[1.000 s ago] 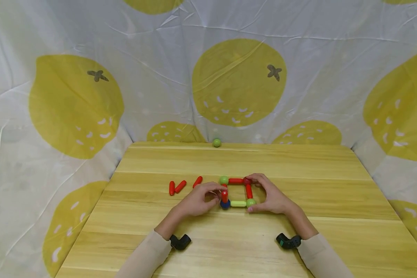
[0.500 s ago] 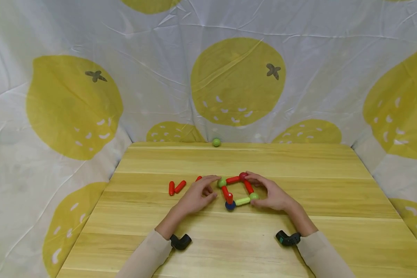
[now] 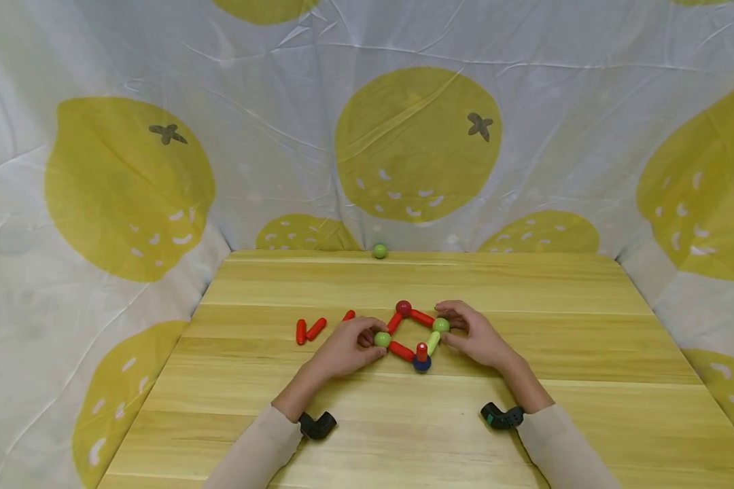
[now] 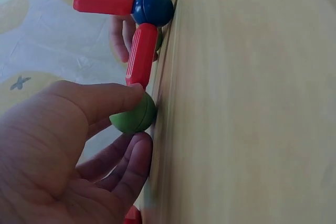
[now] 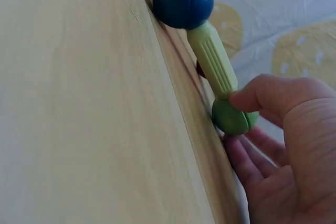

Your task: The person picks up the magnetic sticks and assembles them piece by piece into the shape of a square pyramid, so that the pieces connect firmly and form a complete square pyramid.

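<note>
A four-sided frame of toy balls and rods lies on the table, turned like a diamond. My left hand (image 3: 346, 346) pinches its left green ball (image 4: 134, 115) between thumb and fingers. At the opposite corner my right hand (image 3: 478, 334) holds the other green ball (image 5: 234, 116), thumb on top and fingertips beneath. A dark red ball (image 3: 404, 308) forms the far corner and a blue ball (image 3: 422, 364) the near one. From the blue ball an upright red rod (image 3: 422, 350) rises. Three sides are red rods; the fourth is a yellow-green rod (image 5: 212, 59).
Two loose red rods (image 3: 302, 331) lie left of my left hand, and another red rod (image 3: 348, 315) is partly hidden behind it. A spare green ball (image 3: 380, 251) sits at the table's back edge, by the lemon-print cloth (image 3: 269, 136).
The frame has rotated counterclockwise, bringing the blue ball to the near corner. My left hand has gone from the upright red rod to the left green ball; my right hand has left the dark red ball.
</note>
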